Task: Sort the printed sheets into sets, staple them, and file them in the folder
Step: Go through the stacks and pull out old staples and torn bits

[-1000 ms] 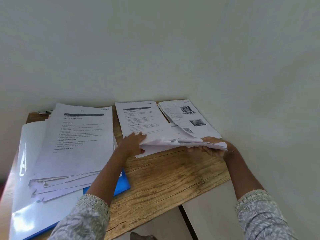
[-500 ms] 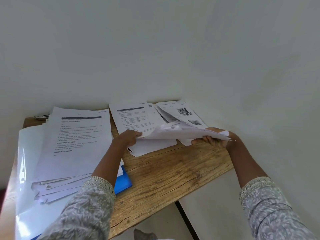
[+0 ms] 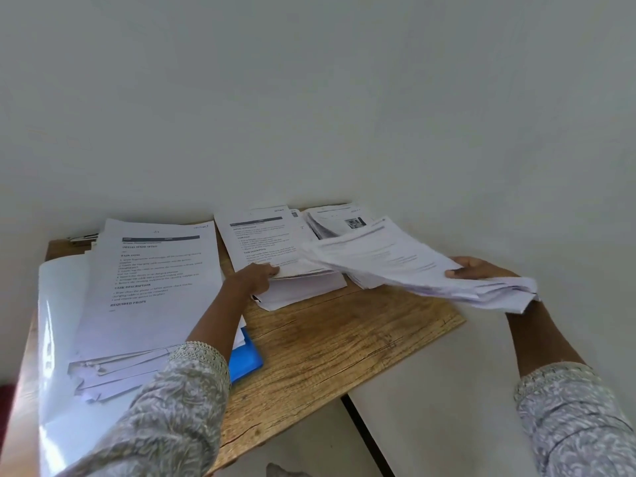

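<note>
a thick pile of printed sheets [image 3: 151,290] lies text-up on the left, its near edges fanned and uneven, resting on a folder [image 3: 246,359] with a glossy pale cover and a blue corner showing beside the pile. a middle pile [image 3: 265,242], headed by a dark bar and lines of text, lies flat just right of it, and the left hand [image 3: 254,280] has its fingertips at that pile's near edge. a far pile [image 3: 344,222] with a small picture on top lies behind. a lifted bundle [image 3: 395,266] of loose, sagging sheets slants above the middle and far piles, gripped at its right end by the right hand [image 3: 481,271].
</note>
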Demonstrator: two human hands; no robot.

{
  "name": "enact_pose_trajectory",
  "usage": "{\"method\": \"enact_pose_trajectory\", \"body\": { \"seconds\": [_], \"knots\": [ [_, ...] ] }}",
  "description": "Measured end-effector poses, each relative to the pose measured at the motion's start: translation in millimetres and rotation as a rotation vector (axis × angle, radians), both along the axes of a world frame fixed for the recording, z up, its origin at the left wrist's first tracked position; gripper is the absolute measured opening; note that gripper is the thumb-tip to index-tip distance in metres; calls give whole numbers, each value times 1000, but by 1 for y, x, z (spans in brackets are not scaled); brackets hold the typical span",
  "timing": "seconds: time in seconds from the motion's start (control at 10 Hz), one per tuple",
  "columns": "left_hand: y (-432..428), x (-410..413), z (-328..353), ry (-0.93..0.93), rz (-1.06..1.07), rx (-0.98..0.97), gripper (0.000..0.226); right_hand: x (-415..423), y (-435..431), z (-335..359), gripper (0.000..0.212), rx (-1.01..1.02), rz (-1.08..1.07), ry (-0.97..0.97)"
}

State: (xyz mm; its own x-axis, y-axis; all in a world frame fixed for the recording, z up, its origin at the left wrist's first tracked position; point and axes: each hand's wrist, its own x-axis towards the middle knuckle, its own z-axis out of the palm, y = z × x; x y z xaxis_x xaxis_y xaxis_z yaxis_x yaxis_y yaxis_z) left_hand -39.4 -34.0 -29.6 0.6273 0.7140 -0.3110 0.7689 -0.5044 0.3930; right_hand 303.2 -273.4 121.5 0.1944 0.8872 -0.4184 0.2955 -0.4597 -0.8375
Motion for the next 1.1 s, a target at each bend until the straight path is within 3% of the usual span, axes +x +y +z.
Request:
{"method": "enact_pose_trajectory", "body": {
  "seconds": [0.1, 0.2, 0.3, 0.4, 0.5, 0.6, 0.7, 0.8, 0.9, 1.1],
  "knots": [
    [-2, 3, -5, 71, -18, 37, 67, 8, -4, 8, 36, 44, -210, -115],
    [-7, 4, -9, 86, -21, 105, 85, -6, 4, 8, 13, 242, -265, 61],
    [-16, 8, -3, 18, 7, 75, 102, -26, 25, -4, 65, 346, -183, 220],
    [-29, 11, 21, -499, 155, -251, 95, -51, 50, -25, 70, 424, -209, 279],
    [-39, 7, 46, -1193, 424, -755, 55, -75, 69, -42, 79, 484, -191, 297],
    [-40, -4, 69, -1372, 487, -903, 33, -87, 82, -46, 93, 529, -143, 274],
    [-38, -3, 86, -1411, 377, -790, 49, -90, 102, -49, 77, 566, -66, 247],
    [-33, 4, 102, -1400, 389, -472, 57, -91, 123, -49, 79, 615, -9, 264],
    [-27, 8, 119, -1398, 429, -271, 30, -87, 145, -50, 85, 630, -1, 358],
    [2, 13, 130, -1314, 489, -119, 27, -74, 193, -49, 58, 662, 48, 388]
  ]
}}
